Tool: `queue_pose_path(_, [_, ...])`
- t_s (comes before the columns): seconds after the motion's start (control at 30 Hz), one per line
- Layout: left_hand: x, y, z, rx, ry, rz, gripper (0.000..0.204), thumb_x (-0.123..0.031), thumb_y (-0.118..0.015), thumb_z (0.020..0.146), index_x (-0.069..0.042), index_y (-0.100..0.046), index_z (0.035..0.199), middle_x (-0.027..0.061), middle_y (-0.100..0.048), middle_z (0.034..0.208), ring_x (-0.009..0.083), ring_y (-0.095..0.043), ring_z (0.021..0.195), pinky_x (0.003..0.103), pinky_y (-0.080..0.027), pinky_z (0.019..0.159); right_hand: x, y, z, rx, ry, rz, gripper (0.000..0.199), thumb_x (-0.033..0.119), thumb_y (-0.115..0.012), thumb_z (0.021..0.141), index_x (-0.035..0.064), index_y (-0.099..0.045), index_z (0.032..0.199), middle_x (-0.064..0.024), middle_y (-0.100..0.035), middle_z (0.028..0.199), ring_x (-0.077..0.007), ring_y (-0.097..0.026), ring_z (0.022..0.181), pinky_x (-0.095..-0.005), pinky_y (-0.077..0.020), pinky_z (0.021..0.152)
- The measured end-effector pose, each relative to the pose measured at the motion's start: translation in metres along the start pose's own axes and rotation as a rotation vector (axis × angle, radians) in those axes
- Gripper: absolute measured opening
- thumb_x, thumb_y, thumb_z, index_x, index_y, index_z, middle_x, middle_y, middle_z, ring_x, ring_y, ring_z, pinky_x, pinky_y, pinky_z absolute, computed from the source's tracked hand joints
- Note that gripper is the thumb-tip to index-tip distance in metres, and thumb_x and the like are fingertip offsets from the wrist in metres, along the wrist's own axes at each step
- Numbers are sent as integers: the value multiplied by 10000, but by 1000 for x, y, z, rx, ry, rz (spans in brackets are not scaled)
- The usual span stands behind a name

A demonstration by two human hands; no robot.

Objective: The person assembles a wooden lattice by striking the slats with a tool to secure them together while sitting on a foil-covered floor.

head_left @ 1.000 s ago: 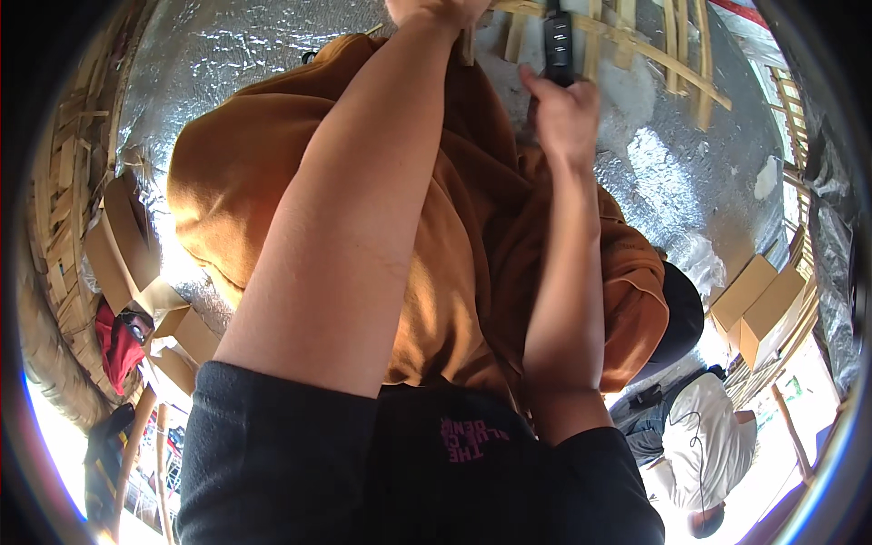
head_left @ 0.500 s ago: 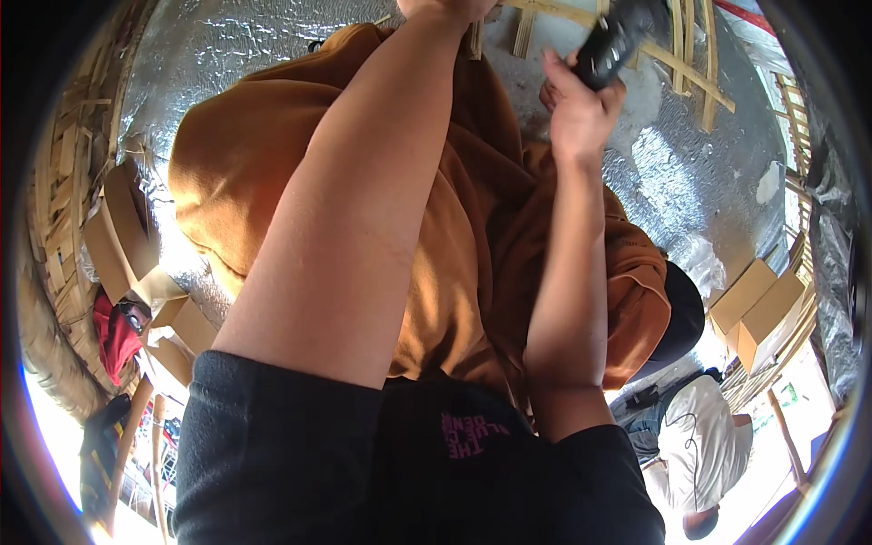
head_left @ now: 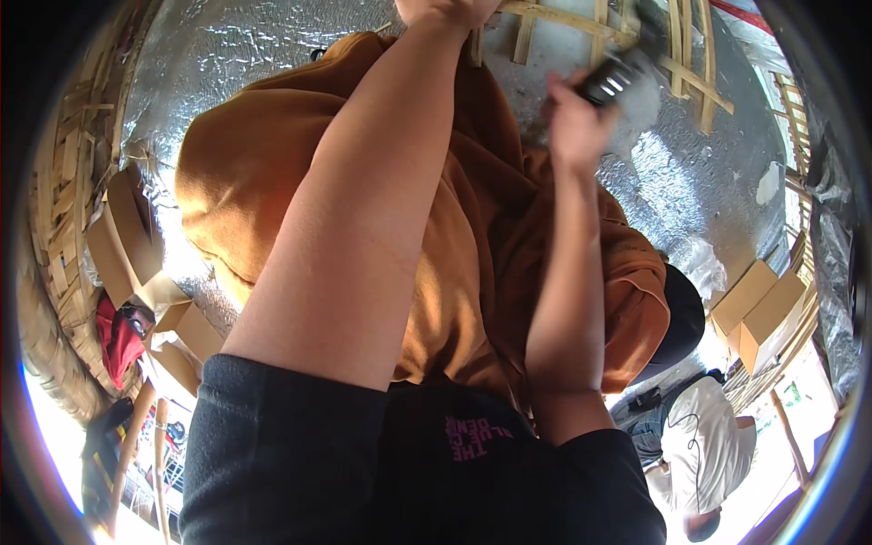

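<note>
My right hand [head_left: 581, 127] is closed around a black tool [head_left: 610, 80] with shiny marks on its side. Motion blurs its far end, so I cannot tell its exact kind. The tool is over a frame of thin wooden slats [head_left: 695, 86] on the grey floor, at the top right. My left arm stretches up to the top edge. There my left hand [head_left: 450, 9] is mostly cut off, with its fingers out of sight, beside the wooden slats. Brown-orange cloth [head_left: 245, 173] covers my bent legs beneath both arms.
Silvery sheeting [head_left: 200, 73] lies on the floor. Open cardboard boxes stand at the left [head_left: 127, 227] and right [head_left: 758, 304], with red cloth [head_left: 118, 341] by the left one. A person in a white shirt [head_left: 713, 436] is at the lower right. Woven bamboo walls [head_left: 68, 200] curve around.
My right hand and the black tool have moved slightly down, and the tool has tilted differently. The left hand stays in about the same place.
</note>
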State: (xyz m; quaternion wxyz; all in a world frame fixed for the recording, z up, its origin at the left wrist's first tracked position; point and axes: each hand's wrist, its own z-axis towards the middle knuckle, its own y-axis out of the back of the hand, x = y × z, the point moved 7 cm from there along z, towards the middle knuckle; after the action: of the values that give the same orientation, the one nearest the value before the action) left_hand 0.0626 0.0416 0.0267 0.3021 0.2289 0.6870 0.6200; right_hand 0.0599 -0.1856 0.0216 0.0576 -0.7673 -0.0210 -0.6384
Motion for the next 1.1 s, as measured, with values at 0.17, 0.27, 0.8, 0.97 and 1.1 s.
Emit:
queue_pose_path(0.17, [24, -1, -3, 1, 44, 33, 817, -544, -391, 1008, -67, -132, 1619, 158, -131, 1685, 345, -131, 1552, 575, -86, 1245, 17, -33, -15, 296, -28, -880, 224, 158, -729, 835, -31, -660, 736, -91, -578, 604, -188, -592, 597, -358, -461, 600])
queue_pose_path(0.27, [10, 7, 0, -14, 15, -9, 801, -537, -364, 1015, -64, -130, 1617, 156, -139, 1683, 352, -137, 1548, 576, -80, 1247, 35, -43, -25, 347, 485, -628, 210, 158, -738, 822, -16, -670, 728, -70, -566, 582, -176, -575, 579, -350, -460, 597])
queue_pose_path(0.8, [10, 7, -4, -52, 6, -24, 834, -510, -454, 983, -58, -150, 1614, 166, -149, 1680, 340, -129, 1552, 577, -124, 1241, -20, -1, 1, 36, -142, 212, 195, 68, -722, 853, 57, -570, 730, -6, -464, 555, -132, -439, 467, -282, -307, 461])
queue_pose_path(0.97, [14, 8, -9, -64, 33, 38, 813, -487, -438, 988, -53, -152, 1613, 163, -162, 1678, 342, -138, 1550, 581, -114, 1241, -4, -25, -15, 235, -311, -97, 233, 17, -713, 842, 72, -537, 699, -10, -460, 546, -131, -433, 443, -275, -305, 452])
queue_pose_path(1.1, [16, 6, -2, -93, 18, -11, 810, -479, -447, 987, -40, -167, 1608, 165, -192, 1668, 348, -152, 1544, 581, -112, 1241, 16, -32, -18, 243, -79, 159, 241, 59, -708, 855, 95, -538, 689, -18, -468, 544, -124, -441, 441, -272, -324, 460])
